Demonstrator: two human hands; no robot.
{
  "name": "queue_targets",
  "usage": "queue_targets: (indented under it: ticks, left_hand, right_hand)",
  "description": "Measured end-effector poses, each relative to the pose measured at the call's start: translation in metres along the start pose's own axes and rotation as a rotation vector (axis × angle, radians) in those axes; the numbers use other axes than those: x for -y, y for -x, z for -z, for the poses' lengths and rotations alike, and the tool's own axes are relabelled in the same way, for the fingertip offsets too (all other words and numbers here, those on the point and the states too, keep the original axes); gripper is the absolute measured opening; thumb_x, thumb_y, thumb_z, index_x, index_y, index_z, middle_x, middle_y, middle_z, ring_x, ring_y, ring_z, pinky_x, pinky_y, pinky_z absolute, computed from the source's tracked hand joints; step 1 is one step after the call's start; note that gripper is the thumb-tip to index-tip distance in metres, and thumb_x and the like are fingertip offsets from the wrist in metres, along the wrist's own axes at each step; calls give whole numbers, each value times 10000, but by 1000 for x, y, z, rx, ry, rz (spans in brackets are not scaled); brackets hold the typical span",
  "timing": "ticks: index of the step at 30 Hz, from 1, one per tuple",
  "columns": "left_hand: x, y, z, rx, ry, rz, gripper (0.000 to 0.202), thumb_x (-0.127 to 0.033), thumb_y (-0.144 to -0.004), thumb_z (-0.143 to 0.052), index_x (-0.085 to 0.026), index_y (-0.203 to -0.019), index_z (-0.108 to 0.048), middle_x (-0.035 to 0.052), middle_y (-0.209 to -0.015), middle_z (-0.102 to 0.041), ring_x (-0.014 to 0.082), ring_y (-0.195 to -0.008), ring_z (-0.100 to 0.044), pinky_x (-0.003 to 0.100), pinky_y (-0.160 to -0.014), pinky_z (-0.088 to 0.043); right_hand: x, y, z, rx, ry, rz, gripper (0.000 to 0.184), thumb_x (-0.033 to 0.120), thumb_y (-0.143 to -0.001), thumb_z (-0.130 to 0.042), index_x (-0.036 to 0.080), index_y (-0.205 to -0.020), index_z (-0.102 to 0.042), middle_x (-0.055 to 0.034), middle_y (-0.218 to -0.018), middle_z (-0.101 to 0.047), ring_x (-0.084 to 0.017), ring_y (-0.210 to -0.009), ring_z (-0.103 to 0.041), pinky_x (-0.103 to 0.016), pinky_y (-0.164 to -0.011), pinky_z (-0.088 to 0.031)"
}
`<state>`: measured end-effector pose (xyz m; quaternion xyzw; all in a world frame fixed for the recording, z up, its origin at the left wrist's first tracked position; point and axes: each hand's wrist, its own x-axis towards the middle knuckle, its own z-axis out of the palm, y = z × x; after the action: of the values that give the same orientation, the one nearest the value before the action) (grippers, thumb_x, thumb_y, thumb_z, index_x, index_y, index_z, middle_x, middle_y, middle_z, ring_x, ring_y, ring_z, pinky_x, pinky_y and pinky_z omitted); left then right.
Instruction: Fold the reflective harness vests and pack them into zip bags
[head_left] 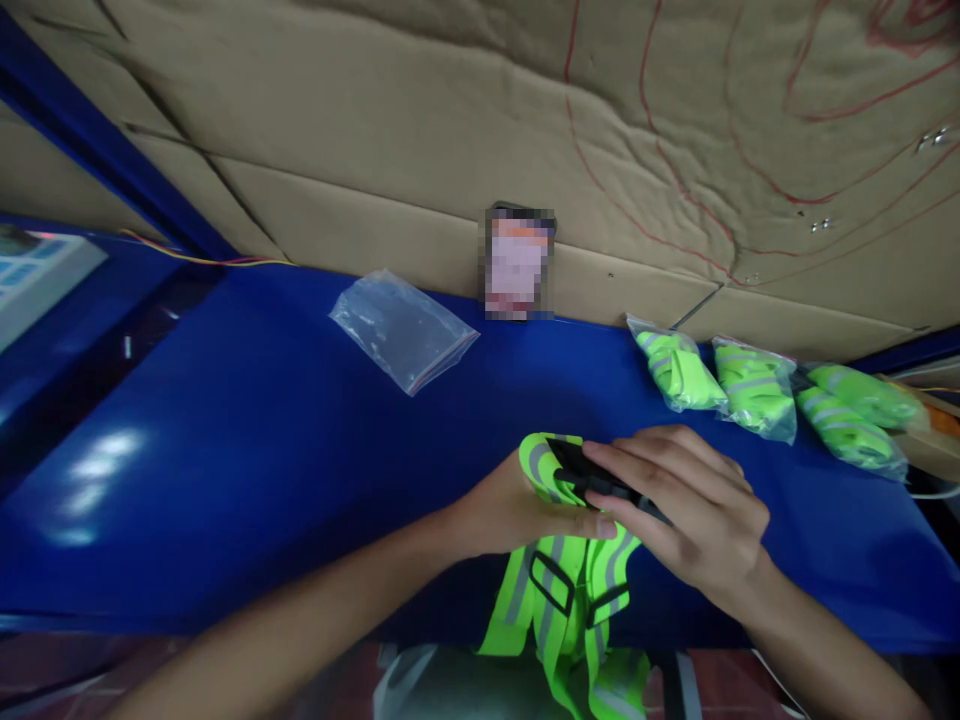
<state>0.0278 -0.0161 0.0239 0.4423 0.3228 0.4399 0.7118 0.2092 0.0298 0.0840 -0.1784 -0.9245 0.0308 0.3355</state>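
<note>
A neon-green reflective strap harness (555,560) with grey stripes hangs from my hands over the table's front edge. My left hand (517,510) is closed round its upper folds, the thumb pressed across the front. At the top of the straps is a black plastic buckle (600,480); my right hand (690,505) pinches it between thumb and fingers. Two black slide adjusters (553,583) sit on the straps below my left hand. The straps' lower ends dangle near the bottom of the view, and part of the harness is hidden behind my hands.
On the blue table (300,450) lies a clear zip bag (405,325). A phone (519,262), its screen blurred, leans on the cardboard wall (375,130). Several bagged green harnesses (754,388) line the back right. A white device (45,280) stands far left.
</note>
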Motion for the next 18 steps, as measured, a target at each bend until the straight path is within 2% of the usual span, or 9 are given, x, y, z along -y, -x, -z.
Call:
queue_targets:
  ticks: [3,5,10,12,14,16,18]
  left_hand:
    - [9,4,-3,-54,6,-27,300,-399,-822,-824,-136,-871,-687,19,-828,-635,130,-769,-554,266,-740,-480]
    - [13,5,-6,-64,41,-23,295,-396,-840,-813,-137,-895,-683,19,-833,-623,130,-774,-548,265,-737,-468]
    - [18,5,-12,40,174,62,541,-307,-662,-956,-182,-1110,-681,8,-937,-645,154,-874,-583,273,-793,-470]
    - [22,5,-12,21,183,83,478,-320,-684,-942,-164,-1053,-681,7,-897,-632,143,-831,-568,270,-771,-462]
    - [26,6,-12,11,150,111,346,-360,-754,-892,-142,-906,-670,1,-808,-599,124,-747,-534,257,-704,-435]
    - [29,8,-12,4,80,117,316,-389,-827,-825,-141,-785,-633,-4,-733,-570,113,-684,-504,253,-655,-414]
    - [29,11,-13,-1,-14,86,304,-403,-886,-761,-151,-772,-635,5,-723,-597,126,-682,-528,267,-672,-447]
  right_hand:
    - [-1,3,-2,7,-167,-159,209,203,-944,-768,139,-1142,-749,-69,-968,-781,-162,-845,-724,-286,-771,-585]
    - [-2,3,-3,-9,-229,-248,173,185,-947,-758,164,-1119,-754,-51,-955,-779,-147,-840,-725,-268,-766,-580]
    - [-4,-2,-6,-38,-215,-278,157,189,-944,-753,204,-1099,-768,-44,-954,-790,-166,-829,-734,-286,-765,-596]
    - [-4,-4,-6,-30,-233,-309,123,202,-946,-748,209,-1066,-777,-36,-932,-792,-163,-804,-738,-274,-747,-600]
    - [-5,-7,-5,-23,-272,-378,50,217,-950,-740,207,-979,-779,-17,-874,-784,-140,-739,-726,-238,-692,-586]
    - [-8,-8,-2,4,-343,-501,136,255,-967,-718,202,-849,-760,5,-771,-752,-116,-651,-690,-205,-610,-548]
    - [-12,-8,-2,56,-468,-663,261,334,-975,-712,194,-756,-735,11,-695,-720,-111,-604,-662,-194,-563,-521]
